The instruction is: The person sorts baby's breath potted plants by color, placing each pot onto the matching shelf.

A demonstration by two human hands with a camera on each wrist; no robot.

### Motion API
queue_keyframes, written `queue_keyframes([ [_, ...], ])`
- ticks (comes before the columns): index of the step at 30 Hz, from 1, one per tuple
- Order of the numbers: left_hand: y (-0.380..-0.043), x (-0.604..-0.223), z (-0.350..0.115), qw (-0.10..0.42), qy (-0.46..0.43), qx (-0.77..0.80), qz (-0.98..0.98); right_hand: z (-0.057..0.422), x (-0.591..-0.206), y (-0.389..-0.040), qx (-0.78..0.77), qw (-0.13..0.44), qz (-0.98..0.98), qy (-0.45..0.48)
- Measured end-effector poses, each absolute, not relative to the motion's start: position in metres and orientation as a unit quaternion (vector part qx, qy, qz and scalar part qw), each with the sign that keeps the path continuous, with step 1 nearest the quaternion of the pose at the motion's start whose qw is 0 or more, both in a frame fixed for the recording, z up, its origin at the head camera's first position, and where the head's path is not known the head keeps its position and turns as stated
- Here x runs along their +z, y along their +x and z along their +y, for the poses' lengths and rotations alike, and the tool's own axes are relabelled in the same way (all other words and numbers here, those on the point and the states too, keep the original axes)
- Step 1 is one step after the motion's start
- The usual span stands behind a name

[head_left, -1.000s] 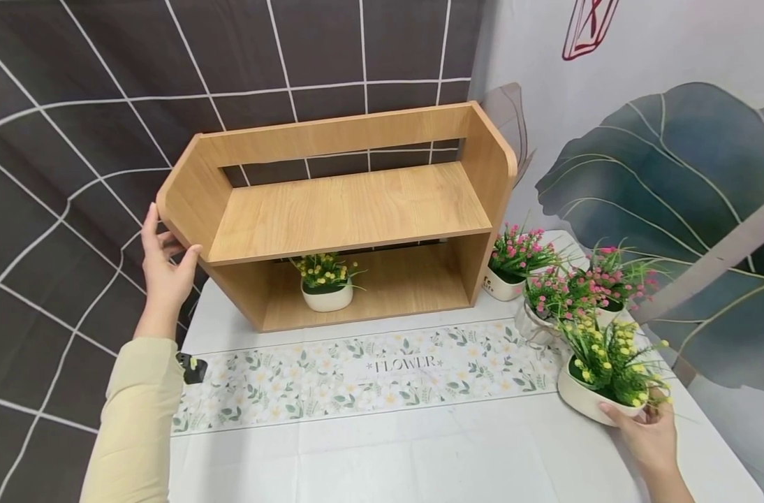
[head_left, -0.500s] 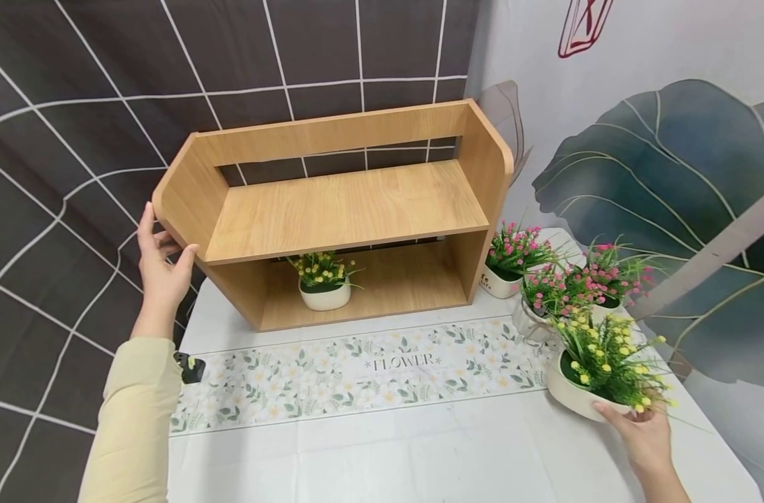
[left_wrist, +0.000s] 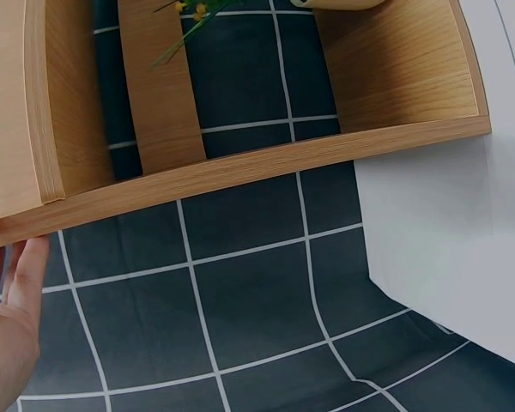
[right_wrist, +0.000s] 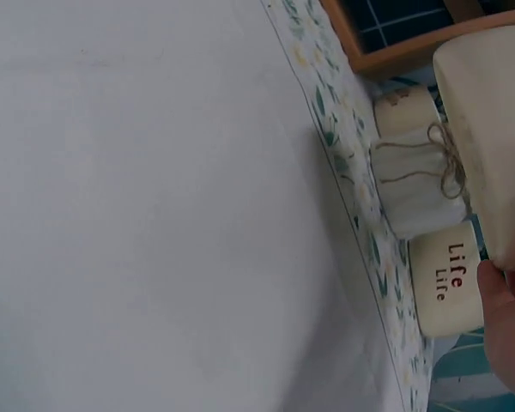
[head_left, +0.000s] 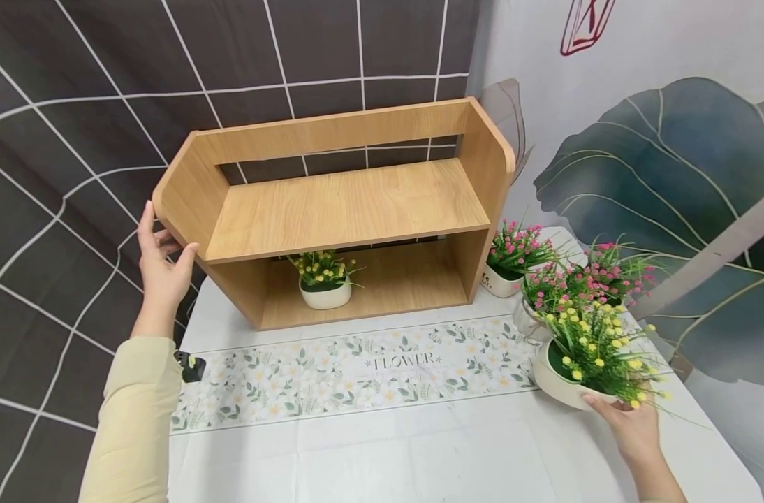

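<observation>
My left hand (head_left: 162, 272) grips the left side panel of a two-level wooden shelf (head_left: 350, 206), its thumb toward the front edge and its fingers along the outside. The left wrist view shows the panel edge (left_wrist: 266, 176) between thumb and fingers. My right hand (head_left: 630, 423) holds one end of a long cream pot (head_left: 567, 383) of yellow artificial flowers, thumb on its near side. In the right wrist view this pot (right_wrist: 498, 129) appears raised above the table. A smaller pot of yellow flowers (head_left: 325, 297) stands on the shelf's lower level.
Several pots of pink flowers (head_left: 520, 255) stand right of the shelf; one white pot (right_wrist: 416, 184) has a twine bow. A floral runner (head_left: 401, 363) crosses the white table (head_left: 420, 454). A small black object (head_left: 192, 367) lies at the left edge.
My right hand has moved left and slightly away from me, carrying the long pot of yellow flowers, which now covers more of the pink flowers. My left hand stays on the shelf.
</observation>
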State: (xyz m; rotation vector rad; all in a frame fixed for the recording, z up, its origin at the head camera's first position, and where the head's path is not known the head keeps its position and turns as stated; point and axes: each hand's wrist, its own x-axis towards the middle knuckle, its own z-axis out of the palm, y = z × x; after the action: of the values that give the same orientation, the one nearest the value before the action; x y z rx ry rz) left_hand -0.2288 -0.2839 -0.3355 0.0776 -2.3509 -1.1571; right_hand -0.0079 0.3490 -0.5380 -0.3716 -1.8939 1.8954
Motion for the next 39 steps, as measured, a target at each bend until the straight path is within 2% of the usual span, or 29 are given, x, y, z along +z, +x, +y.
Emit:
queue_keyframes([
  [7,-0.230,-0.336,-0.285,0.259,0.028,-0.428,-0.866,0.331,-0.515,-0.015,0.664,0.195,-0.709,-0.139],
  [14,-0.230,-0.336,-0.286,0.262,0.024,-0.425,-0.866,0.327,-0.510,-0.025,0.529,0.152,-0.819,-0.165],
  [24,-0.231,-0.335,-0.285,0.260,0.026,-0.427,-0.866,0.313,-0.508,-0.041,0.567,0.163,-0.800,-0.114],
  [35,-0.230,-0.332,-0.284,0.260,0.029,-0.429,-0.865,0.287,-0.512,-0.064,0.591,0.143,-0.788,-0.099],
  [39,-0.231,-0.333,-0.284,0.258,0.028,-0.430,-0.865,0.278,-0.513,-0.073,0.593,0.118,-0.789,-0.107],
])
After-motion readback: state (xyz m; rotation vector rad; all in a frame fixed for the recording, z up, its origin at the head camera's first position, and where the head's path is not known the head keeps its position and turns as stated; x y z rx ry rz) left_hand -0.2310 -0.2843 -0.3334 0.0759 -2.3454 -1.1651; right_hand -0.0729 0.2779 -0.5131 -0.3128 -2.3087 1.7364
